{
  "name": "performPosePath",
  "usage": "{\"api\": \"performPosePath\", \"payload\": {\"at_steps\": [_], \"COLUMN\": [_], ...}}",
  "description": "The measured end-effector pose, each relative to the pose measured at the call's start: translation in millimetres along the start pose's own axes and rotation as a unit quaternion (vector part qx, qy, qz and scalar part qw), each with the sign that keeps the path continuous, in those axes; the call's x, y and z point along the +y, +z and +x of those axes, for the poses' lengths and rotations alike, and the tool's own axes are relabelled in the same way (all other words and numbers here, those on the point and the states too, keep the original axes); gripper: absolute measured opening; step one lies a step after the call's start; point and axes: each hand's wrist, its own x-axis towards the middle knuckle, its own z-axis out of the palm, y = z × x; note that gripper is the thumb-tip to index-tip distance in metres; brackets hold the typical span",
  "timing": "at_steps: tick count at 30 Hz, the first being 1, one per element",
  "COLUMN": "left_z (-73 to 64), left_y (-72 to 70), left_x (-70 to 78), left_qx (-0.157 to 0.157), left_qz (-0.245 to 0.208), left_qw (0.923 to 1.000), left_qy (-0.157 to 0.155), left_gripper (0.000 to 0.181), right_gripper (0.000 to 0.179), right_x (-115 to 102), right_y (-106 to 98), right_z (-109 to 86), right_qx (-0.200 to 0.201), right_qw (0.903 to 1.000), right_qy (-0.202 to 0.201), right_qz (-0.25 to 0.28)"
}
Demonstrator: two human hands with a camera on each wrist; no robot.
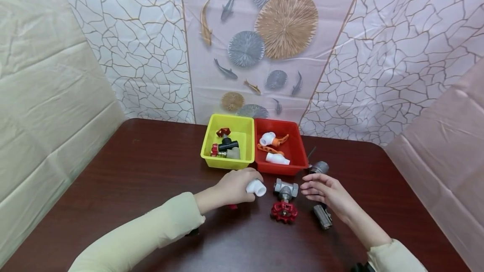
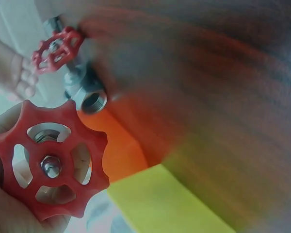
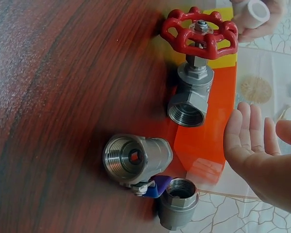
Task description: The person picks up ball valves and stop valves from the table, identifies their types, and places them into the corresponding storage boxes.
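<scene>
My left hand (image 1: 235, 186) grips a white plastic valve (image 1: 256, 187), its open pipe end facing out past the fingers. In the left wrist view, the valve's red handwheel (image 2: 39, 158) shows beside the palm. My right hand (image 1: 327, 190) holds nothing, fingers loosely extended, just right of a metal gate valve (image 1: 285, 190) with a red handwheel (image 1: 284, 212). Below that hand lies a steel ball valve (image 3: 145, 158) with a blue-purple lever (image 3: 157, 187). A metal threaded fitting (image 3: 177, 208) is close by it.
A yellow bin (image 1: 227, 163) with several handwheel valves and a red bin (image 1: 281, 170) with white, orange-handled valves stand side by side towards the table's back. Patterned cloth (image 1: 151, 45) hangs behind the dark wooden table (image 1: 124, 171), and plain cloth walls flank it.
</scene>
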Motion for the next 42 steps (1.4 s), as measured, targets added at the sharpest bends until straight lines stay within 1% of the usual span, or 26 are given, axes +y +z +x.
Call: {"api": "performPosePath", "payload": {"at_steps": [6, 9, 12, 15, 19, 25, 28, 31, 33, 35, 37, 42], "left_z": [-4.0, -5.4, -6.9, -7.9, -8.3, -6.9, -5.5, -3.4, -1.7, 0.4, 3.0, 12.1], "left_y": [-18.1, -26.6, -32.1, -36.1, -43.1, -58.4, -66.0, -72.6, -75.8, -77.7, -79.2, -81.9], "left_x": [-3.5, -4.4, -6.1, -7.6, -8.2, -8.0, -9.0, -10.1, -11.1, -12.9, -14.8, -20.5], "left_qx": [0.033, 0.042, 0.051, 0.061, 0.075, 0.092, 0.108, 0.121, 0.124, 0.121, 0.12, 0.122], "left_qz": [-0.024, -0.035, -0.049, -0.062, -0.058, -0.045, -0.035, -0.035, -0.044, -0.05, -0.055, -0.062], "left_qw": [0.9992, 0.9985, 0.9975, 0.9962, 0.9954, 0.9946, 0.9933, 0.9918, 0.9913, 0.9913, 0.9913, 0.9904], "left_qy": [0.006, 0.004, 0.002, 0.006, 0.012, 0.014, 0.02, 0.02, 0.015, 0.008, 0.001, -0.021], "left_gripper": [0.037, 0.037, 0.036, 0.037, 0.037, 0.036, 0.035, 0.035, 0.036, 0.037, 0.037, 0.036], "right_gripper": [0.017, 0.017, 0.017, 0.019, 0.02, 0.023, 0.024, 0.023, 0.023, 0.024, 0.024, 0.028], "right_x": [-0.9, -1.4, -1.4, -1.6, -3.1, -6.7, -11.0, -18.2, -23.5, -27.9, -31.8, -35.2], "right_y": [0.0, 0.2, 1.2, 3.0, 5.5, 7.9, 6.5, 1.2, -2.8, -4.6, -2.9, 16.3], "right_z": [1.8, 2.6, 3.9, 5.7, 7.2, 11.0, 17.8, 28.1, 35.4, 42.7, 49.8, 73.8], "right_qx": [0.002, 0.004, 0.004, 0.003, 0.005, 0.029, 0.067, 0.109, 0.124, 0.121, 0.114, 0.084], "right_qw": [1.0, 0.9999, 0.9999, 0.9999, 0.9999, 0.9984, 0.9957, 0.9921, 0.9906, 0.9907, 0.9904, 0.9901], "right_qy": [0.004, 0.007, 0.009, 0.01, 0.01, 0.026, 0.022, 0.017, 0.014, 0.012, 0.008, -0.007], "right_qz": [-0.005, -0.007, -0.006, -0.003, -0.01, -0.04, -0.059, -0.059, -0.057, -0.06, -0.078, -0.112]}}
